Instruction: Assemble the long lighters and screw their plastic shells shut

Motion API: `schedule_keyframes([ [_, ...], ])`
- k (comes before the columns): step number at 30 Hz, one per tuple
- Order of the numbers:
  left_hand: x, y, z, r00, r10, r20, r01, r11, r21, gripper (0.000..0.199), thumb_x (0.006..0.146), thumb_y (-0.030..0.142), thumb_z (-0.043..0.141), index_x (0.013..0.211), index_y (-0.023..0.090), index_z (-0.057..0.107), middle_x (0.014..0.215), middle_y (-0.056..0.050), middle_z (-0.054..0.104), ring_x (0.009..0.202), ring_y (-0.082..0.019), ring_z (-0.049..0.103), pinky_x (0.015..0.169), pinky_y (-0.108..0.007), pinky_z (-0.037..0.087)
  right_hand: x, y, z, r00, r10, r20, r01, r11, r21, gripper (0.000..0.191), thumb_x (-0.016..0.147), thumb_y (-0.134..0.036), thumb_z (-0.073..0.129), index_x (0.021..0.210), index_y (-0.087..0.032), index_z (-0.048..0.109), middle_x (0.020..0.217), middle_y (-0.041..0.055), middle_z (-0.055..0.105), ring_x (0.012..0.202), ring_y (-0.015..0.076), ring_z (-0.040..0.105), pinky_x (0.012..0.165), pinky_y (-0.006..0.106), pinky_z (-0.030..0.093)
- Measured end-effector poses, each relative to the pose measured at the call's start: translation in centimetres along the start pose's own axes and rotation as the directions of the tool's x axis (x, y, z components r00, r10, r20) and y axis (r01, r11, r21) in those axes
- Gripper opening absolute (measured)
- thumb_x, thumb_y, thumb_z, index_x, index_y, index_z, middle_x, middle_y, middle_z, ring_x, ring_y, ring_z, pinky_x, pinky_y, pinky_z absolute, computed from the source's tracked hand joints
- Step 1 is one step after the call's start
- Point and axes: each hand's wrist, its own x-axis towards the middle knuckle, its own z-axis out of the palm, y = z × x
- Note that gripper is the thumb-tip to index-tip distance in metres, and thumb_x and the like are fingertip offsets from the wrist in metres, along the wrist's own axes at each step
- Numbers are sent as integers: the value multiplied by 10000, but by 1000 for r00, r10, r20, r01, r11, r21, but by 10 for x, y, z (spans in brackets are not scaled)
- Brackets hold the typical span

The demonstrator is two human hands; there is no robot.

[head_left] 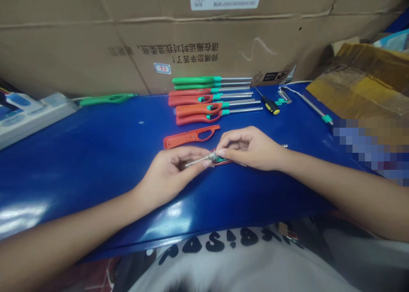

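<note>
A glossy blue tabletop (121, 134) against a brown cardboard box (128, 41), light reflecting.

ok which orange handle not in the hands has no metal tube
The open half shell just beyond the left hand; orange lighters farther back have metal tubes.

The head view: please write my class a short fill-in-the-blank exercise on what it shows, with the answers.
The left hand holds a thin rod close to the right hand, over a ____ table.
The screwdriver has a black and ____ handle.
The two lighters at the back of the middle row have ____ handles.
Behind them stands a large box made of ____.
Missing words: blue; yellow; green; cardboard.
</note>
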Motion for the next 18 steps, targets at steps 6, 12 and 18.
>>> schedule_keyframes([
  [6, 0, 0, 0, 1000, 1, 9, -1, 1000, 10, 145, 889, 223, 736, 1021, 177, 771, 980, -14, 807, 863, -128, 749, 815, -173, 599, 2, 5, 1, 1000, -18, -9, 18, 1000, 3, 147, 830, -287, 731, 809, -143, 704, 820, 20, 713, 761, 116, 668, 709, 239, 532],
  [12, 0, 3, -1, 1000, -3, 5, 3, 1000, 8, 170, 877, 247, 746, 1026, 168, 774, 968, -37, 807, 831, -154, 748, 769, -215, 613, -1, 0, -2, 998, 58, 32, -59, 998, 27, 196, 864, -329, 710, 839, -139, 672, 641, -40, 617, 459, 48, 508, 442, 188, 409],
  [18, 0, 3, -2, 1000, -8, -15, 8, 1000, 10, 198, 857, 284, 763, 1019, 173, 780, 946, -52, 805, 777, -170, 738, 691, -236, 609, -2, 1, -4, 995, 85, 49, -85, 996, -13, 313, 921, -429, 650, 894, -120, 696, 498, -58, 527, 383, 54, 441, 366, 183, 321],
])
